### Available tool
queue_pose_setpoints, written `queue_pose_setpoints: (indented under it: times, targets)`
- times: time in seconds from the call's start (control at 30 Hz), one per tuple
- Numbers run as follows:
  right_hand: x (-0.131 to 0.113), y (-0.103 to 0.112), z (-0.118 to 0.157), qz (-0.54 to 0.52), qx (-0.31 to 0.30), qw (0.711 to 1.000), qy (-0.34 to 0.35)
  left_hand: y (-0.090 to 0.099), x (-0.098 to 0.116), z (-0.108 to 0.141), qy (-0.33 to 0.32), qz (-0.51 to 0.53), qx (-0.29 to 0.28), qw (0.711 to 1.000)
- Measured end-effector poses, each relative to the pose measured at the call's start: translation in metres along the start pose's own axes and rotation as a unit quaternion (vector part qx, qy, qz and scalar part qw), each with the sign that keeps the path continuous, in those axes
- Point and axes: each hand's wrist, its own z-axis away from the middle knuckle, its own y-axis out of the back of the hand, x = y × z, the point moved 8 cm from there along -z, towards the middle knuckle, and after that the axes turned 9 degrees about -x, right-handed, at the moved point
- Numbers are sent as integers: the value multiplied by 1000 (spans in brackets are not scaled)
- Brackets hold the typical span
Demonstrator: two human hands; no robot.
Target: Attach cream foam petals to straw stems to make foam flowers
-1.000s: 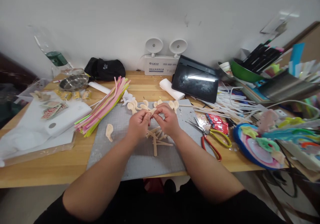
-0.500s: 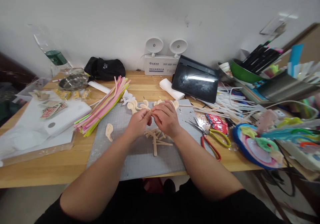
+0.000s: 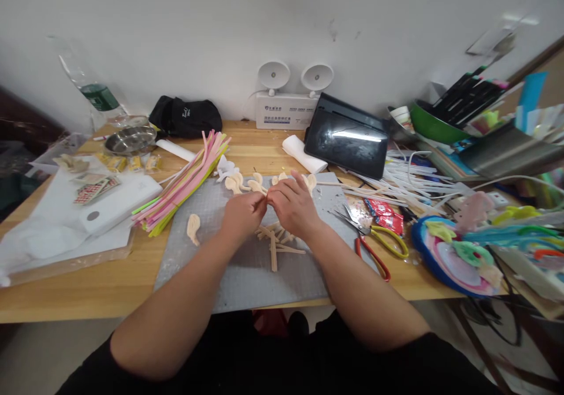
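Note:
My left hand [image 3: 244, 211] and my right hand [image 3: 294, 206] meet at the fingertips over the grey cutting mat [image 3: 247, 289]. Both are closed in a pinch, and what they hold is too small and hidden to name. Just below them lie several beige strips [image 3: 274, 254] in a loose pile. Several curled beige pieces [image 3: 232, 184] line the mat's back edge, partly behind my hands. One more curled beige piece [image 3: 192, 228] lies alone to the left of my left hand.
A bundle of pink and green strips [image 3: 183, 186] overlaps the mat's left edge. Scissors [image 3: 388, 241] and red-handled pliers [image 3: 372, 257] lie at the right. Farther back are a black tablet-like device [image 3: 348, 139], a white roll [image 3: 303, 153] and a metal bowl [image 3: 131, 141].
My left hand's fingers have curled in, with the thumb tucked closer to the right fingertips. The whole view has shifted slightly; the things on the table stay where they were.

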Motion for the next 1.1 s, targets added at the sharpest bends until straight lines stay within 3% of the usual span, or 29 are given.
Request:
queue_pose_setpoints:
  times: [0.13, 0.23, 0.3, 0.4, 0.5, 0.6, 0.73, 0.83, 0.9, 1.0, 1.1]
  targets:
    - [8, -5, -2, -64, -54, 996, -19, -3, 10, 0, -81, -103, -24, 991]
    - [21, -14, -1, -193, -117, 970, -86, -5, 16, 2, -142, -139, -49, 979]
    - [27, -23, 2, -305, -159, 929, -135, -7, 20, 3, -180, -132, -70, 972]
    - [30, -34, 8, -464, -192, 846, -182, -8, 24, 4, -201, -84, -91, 972]
    - [34, -32, 10, -550, -169, 798, -180, -6, 25, 2, -178, 13, -104, 978]
    - [36, -13, 7, -581, -100, 800, -109, -6, 17, 1, -103, 186, -123, 969]
    - [22, 9, 3, -534, -68, 842, 33, -16, 10, 6, -29, 410, -172, 895]
    - [20, 13, 3, -485, -36, 873, 42, -25, 8, 9, -8, 493, -190, 849]
    - [20, 15, 2, -474, -18, 879, 36, -29, 8, 11, 7, 515, -200, 834]
    - [20, 20, 1, -474, 14, 880, 25, -27, 10, 11, 9, 505, -193, 841]
    - [25, 16, 1, -485, 30, 873, -30, -13, 14, 9, -17, 430, -154, 890]
